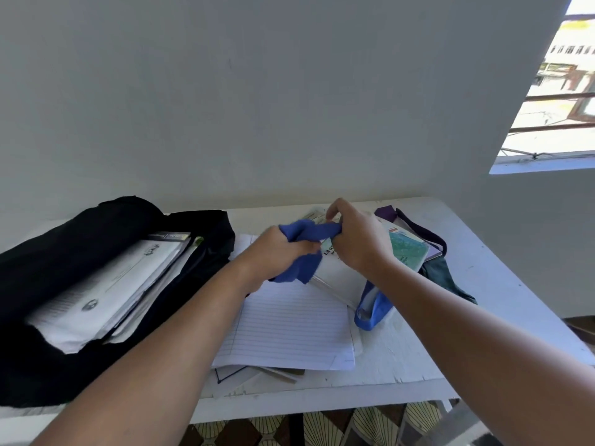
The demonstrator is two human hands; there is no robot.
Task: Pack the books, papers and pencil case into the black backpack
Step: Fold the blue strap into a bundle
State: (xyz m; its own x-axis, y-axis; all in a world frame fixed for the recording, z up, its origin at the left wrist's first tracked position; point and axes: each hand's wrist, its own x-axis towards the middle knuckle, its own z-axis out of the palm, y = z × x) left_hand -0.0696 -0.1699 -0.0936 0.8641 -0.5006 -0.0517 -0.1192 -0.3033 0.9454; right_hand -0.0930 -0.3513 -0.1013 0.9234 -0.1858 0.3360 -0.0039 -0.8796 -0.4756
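Note:
The black backpack (48, 259) lies open on the left of the white table, with a stack of papers and books (106, 284) inside it. Over the middle of the table, my left hand (277, 252) and my right hand (357, 239) both grip a piece of blue fabric (306, 239), stretched between them. Under the hands sits a white book (338, 275) with a green-covered book (409, 249) beside it. Lined papers (286, 329) lie on the table in front. A blue strap loop (373, 310) hangs below my right wrist.
A purple and dark bag (438, 252) lies at the table's back right. More papers and a notebook edge (257, 371) stick out under the lined sheets. The white table (418, 358) meets a plain wall behind. A window (560, 91) opens at the upper right.

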